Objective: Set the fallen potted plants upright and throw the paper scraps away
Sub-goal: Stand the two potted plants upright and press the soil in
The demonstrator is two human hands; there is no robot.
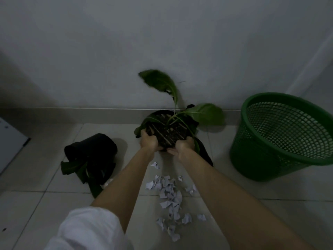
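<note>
Here, both bare forearms reach forward and down over the pale tiled floor point(234, 186), the left one coming out of a rolled white sleeve point(86, 230). The left hand point(149, 141) is clenched on the near left rim of a black soft plastic pot with a green leafy plant point(167, 130), fingers curled over the edge onto the soil. The right hand point(183, 147) grasps the near right side of the same pot, thumb on top and fingers tucked below. The pot sits close to the grey skirting at the foot of the wall point(108, 51), its mouth tipped toward the person so the soil surface shows; whether its base rests flat on the tiles I cannot tell. Its leaves are blurred.

I count two potted plants. The second black pot with dark green leaves point(90, 159) lies on its side to the left, well apart from the hands, its foliage spilling onto the floor toward the person.

There is one green plastic mesh wastebasket point(281, 134), standing upright to the right near the wall.

The torn white paper scraps point(169, 193) lie scattered on the tiles between the forearms; roughly two dozen pieces, too jumbled to count exactly, and one more peeks out beside the fallen plant's leaves.
</note>
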